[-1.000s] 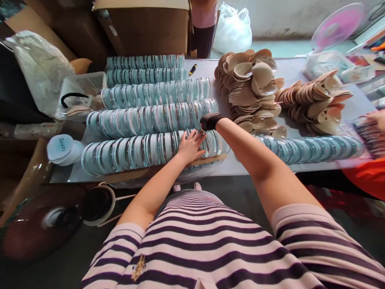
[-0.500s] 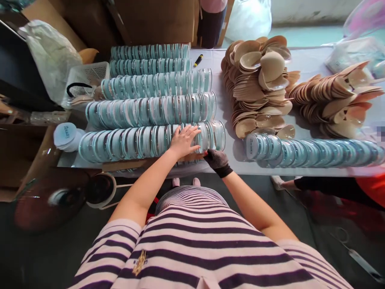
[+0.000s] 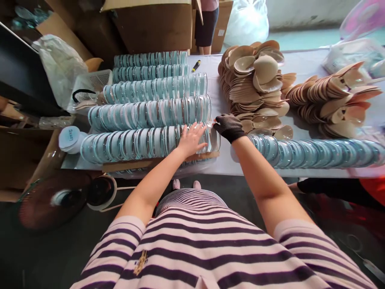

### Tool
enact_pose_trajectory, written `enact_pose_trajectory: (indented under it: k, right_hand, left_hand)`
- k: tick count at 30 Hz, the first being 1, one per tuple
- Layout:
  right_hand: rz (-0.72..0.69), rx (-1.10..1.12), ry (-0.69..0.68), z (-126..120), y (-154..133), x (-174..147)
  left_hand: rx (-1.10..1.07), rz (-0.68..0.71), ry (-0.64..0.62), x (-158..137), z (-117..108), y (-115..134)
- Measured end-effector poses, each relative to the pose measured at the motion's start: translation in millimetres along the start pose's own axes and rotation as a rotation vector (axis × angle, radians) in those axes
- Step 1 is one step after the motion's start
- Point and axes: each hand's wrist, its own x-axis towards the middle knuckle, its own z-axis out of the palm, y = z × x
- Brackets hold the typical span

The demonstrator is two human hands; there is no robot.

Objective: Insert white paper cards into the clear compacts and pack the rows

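Observation:
My bare left hand [image 3: 193, 139] lies with spread fingers on the nearest row of clear round containers with pale blue pieces inside [image 3: 132, 144], close to its right end. At the far corner of that same end, my right hand [image 3: 229, 127] wears a dark knit glove. Its fingers are closed and their tips meet the clear edge of the end; what they pinch is too small to make out. A strip of brown cardboard [image 3: 129, 165] runs along the near side of the row.
More container rows [image 3: 150, 110] lie behind. Beige bra cups [image 3: 240, 94] are stacked at right, and a long row of blue-tinted containers [image 3: 325, 152] lies nearer the edge. A yellow-black cutter [image 3: 196, 66] sits at the back. A fan [image 3: 54, 200] stands left; another person [image 3: 207, 24] stands beyond the table.
My right hand has moved from the near corner of the row's end to its far corner. The left hand has slid slightly right, its fingers still spread on the row.

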Motion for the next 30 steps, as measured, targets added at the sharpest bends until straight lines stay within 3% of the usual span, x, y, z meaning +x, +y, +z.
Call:
enact_pose_trajectory:
  k: [3, 8, 12, 15, 19, 22, 26, 30]
  right_hand:
    - [-0.061, -0.089, -0.326, -17.2, -4.7, 49.1]
    - [-0.193, -0.237, -0.576, -23.9, -30.8, 87.2]
    - [-0.272, -0.296, -0.416, -27.8, -35.8, 76.2]
    - [-0.261, -0.209, -0.242, -15.9, -20.9, 36.7]
    - [-0.133, -0.033, 0.005, 36.0, 0.4, -43.6]
    - [-0.072, 0.074, 0.048, 90.3, 1.5, -91.6]
    - [-0.020, 0.179, 0.163, 144.1, -2.5, -108.3]
    - [-0.027, 0.212, 0.275, 165.8, 2.9, -104.5]
  left_hand:
    - [0.027, -0.019, -0.010, 4.5, 10.3, 8.5]
    - [0.057, -0.001, -0.003, 3.8, 13.6, 5.2]
    - [0.067, -0.011, -0.019, 5.8, 11.5, 4.5]
    - [0.043, -0.024, -0.007, 7.4, 12.6, 4.7]
    - [0.013, -0.017, 0.022, 7.2, 15.1, 4.4]
    - [0.003, -0.014, 0.021, 5.6, 15.8, 3.9]
    - [-0.008, -0.025, 0.033, 7.1, 16.9, 3.3]
    - [-0.007, -0.029, 0.035, 10.2, 17.2, 8.4]
